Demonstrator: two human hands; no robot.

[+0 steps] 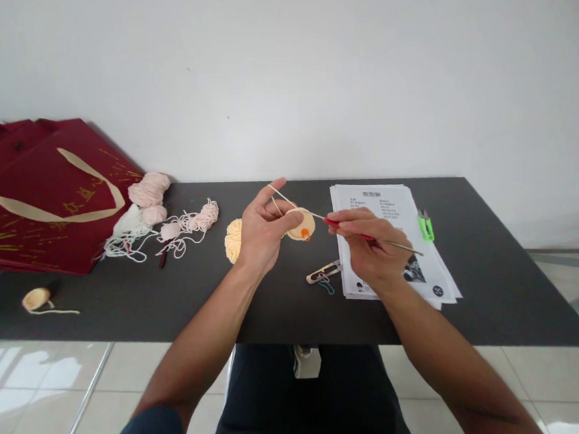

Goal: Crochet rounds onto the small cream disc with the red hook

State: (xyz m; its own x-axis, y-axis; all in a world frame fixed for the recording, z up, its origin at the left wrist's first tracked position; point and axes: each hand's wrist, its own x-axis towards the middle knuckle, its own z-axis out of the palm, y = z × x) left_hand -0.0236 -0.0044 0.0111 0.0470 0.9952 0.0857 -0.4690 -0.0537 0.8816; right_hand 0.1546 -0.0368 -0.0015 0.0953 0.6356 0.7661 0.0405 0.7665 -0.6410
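Between thumb and fingers, my left hand [266, 231] pinches a round cream crochet piece [295, 230] with an orange marker [306, 234] near its lower edge. Cream yarn [284, 195] runs over my raised left index finger toward the hook tip. My right hand [371, 240] grips a crochet hook [402, 245] with a red handle section, its tip just right of the piece. Whether the tip is inside a loop is too small to see. Partly behind my left hand lies a ball of cream yarn [233, 241].
Printed sheets [383, 199] lie under my right hand, green snips [425, 225] beside them. Thread snips [324, 272] and stitch markers rest nearer me. Pink yarn [204, 217], white yarn [132, 223] and red bags [42, 196] are left, with a small cream crochet cup [37, 299] in front.
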